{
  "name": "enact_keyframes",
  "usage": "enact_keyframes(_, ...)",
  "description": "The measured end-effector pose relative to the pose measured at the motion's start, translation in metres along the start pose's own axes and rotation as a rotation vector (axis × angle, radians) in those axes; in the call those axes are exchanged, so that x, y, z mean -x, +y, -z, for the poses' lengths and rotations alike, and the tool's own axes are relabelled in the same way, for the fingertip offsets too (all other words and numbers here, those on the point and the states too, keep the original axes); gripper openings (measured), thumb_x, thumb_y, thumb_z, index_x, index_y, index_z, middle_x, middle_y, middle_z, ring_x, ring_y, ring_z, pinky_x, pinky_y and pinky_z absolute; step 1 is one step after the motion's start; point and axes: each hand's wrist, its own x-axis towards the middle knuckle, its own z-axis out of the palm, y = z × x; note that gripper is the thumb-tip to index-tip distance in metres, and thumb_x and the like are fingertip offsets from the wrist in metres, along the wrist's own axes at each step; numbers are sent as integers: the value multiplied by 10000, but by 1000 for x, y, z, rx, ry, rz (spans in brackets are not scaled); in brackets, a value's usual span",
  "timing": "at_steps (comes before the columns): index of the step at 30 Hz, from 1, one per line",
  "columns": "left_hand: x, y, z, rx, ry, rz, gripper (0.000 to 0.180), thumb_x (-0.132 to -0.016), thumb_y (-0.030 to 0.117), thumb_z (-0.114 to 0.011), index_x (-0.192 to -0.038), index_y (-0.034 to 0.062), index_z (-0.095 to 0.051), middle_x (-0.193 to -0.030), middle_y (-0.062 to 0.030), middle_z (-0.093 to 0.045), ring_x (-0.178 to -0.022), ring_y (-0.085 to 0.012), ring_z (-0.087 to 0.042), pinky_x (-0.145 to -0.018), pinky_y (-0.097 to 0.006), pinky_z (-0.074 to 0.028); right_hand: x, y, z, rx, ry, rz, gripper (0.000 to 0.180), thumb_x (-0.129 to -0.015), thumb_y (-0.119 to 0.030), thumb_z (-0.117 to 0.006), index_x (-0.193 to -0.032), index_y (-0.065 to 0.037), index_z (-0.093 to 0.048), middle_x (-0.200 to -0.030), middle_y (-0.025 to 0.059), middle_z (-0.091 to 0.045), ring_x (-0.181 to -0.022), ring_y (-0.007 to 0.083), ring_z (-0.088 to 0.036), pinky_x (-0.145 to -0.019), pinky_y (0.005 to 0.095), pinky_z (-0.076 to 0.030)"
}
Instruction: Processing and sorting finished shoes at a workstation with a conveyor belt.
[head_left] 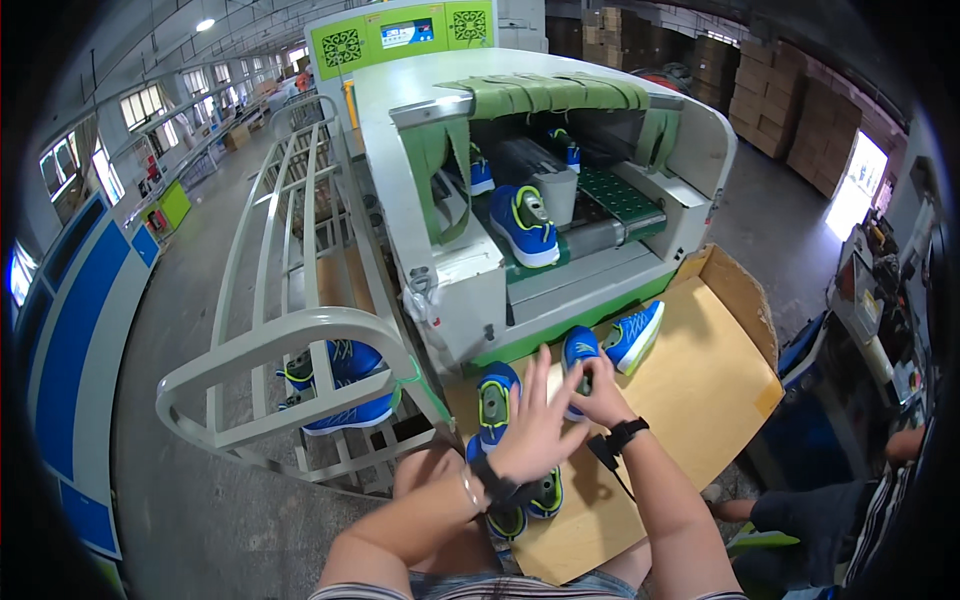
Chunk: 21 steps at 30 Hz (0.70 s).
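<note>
Over a sheet of tan cardboard (pixel 690 370), my left hand (pixel 540 425) is open, its fingers stretched toward a blue sneaker (pixel 580 345). My right hand (pixel 602 398) is closed on that sneaker's heel end, its fingertips partly hidden at the collar. Just right of it lies another blue sneaker (pixel 635 335) with a white sole, tipped on its side. Beside my left hand stands a blue sneaker (pixel 492 405) with yellow-green trim and a grey insert in its opening. More sneakers (pixel 545 492) lie below my left wrist, partly covered by my arm.
Ahead is a white and green conveyor machine (pixel 550 75), with a blue sneaker (pixel 525 228) at its mouth and others inside. A grey metal rack (pixel 265 345) at left holds blue sneakers (pixel 350 400). Another person's arm (pixel 735 510) shows at right. Stacked cartons (pixel 770 100) stand behind.
</note>
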Motion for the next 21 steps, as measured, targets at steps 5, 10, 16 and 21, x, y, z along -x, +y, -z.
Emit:
enact_keyframes(5, 64, -47, -36, -323, -257, -49, 576, -950, 484, -567, -1387, 109, -553, -1527, -208, -399, -1450, -411, -306, -1188, -590, -168, 10, 8, 5, -280, 454, -280, 537, -803, -98, -716, -1275, -49, -464, -1262, 218, -535, -1196, 320, -541, -997, 397, -455)
enact_keyframes(10, 58, -52, -44, -305, -328, -148, 556, -981, 494, -514, -1394, 123, -542, -1479, -132, -492, -1395, -377, -398, -1131, -705, -109, -5, 16, 68, -603, 610, -284, 350, -898, -111, -707, -1209, -26, -570, -1086, 91, -629, -966, 176, -600, -844, 312, -500)
enact_keyframes(16, 59, -51, -39, -340, -380, -113, 560, -1003, 497, -468, -1440, 148, -498, -1471, -101, -517, -1405, -372, -401, -1129, -714, -68, -144, -75, 154, -357, 803, 224, 368, -915, -130, -699, -1225, -1, -546, -1090, 113, -659, -1027, 188, -618, -932, 312, -477)
enact_keyframes(21, 53, -51, -40, -346, -358, -146, 564, -990, 506, -485, -1436, 161, -503, -1459, -88, -526, -1388, -358, -421, -1126, -712, -104, -245, -36, 175, 492, 500, 229, 704, -863, -74, -669, -1500, -228, -412, -1510, 330, -352, -1218, 445, -571, -1027, 431, -464)
